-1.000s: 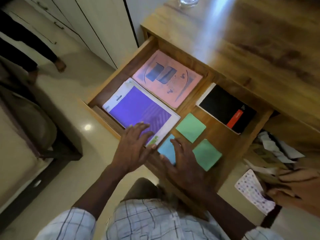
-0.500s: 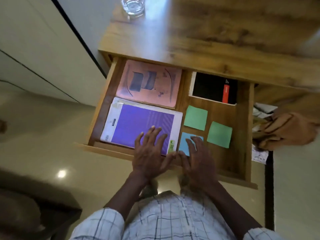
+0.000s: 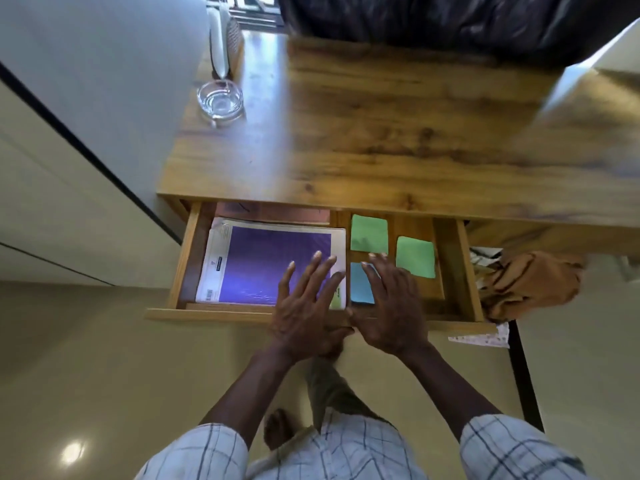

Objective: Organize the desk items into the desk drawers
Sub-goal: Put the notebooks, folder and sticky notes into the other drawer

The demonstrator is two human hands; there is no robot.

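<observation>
The wooden desk drawer (image 3: 207,313) stands partly out from under the desk top (image 3: 381,150). Inside lie a purple book (image 3: 256,265), a pink book (image 3: 277,214) mostly hidden beneath the desk edge, two green sticky pads (image 3: 369,233) (image 3: 415,256) and a blue pad (image 3: 360,285). My left hand (image 3: 304,310) lies flat with fingers spread over the purple book and the drawer's front edge. My right hand (image 3: 388,306) lies flat beside it, fingers over the blue pad. Neither hand grips anything.
A glass ashtray (image 3: 220,100) sits on the desk's far left corner, with a white object (image 3: 220,39) behind it. A brown cloth (image 3: 530,282) and papers (image 3: 481,337) hang at the drawer's right. A dark bag (image 3: 433,19) lies at the back. Tiled floor below.
The drawer has slid inward under the desk; the black notebook and most of the pink book are now hidden. Both hands stay flat on the drawer front, and the view has tilted up.
</observation>
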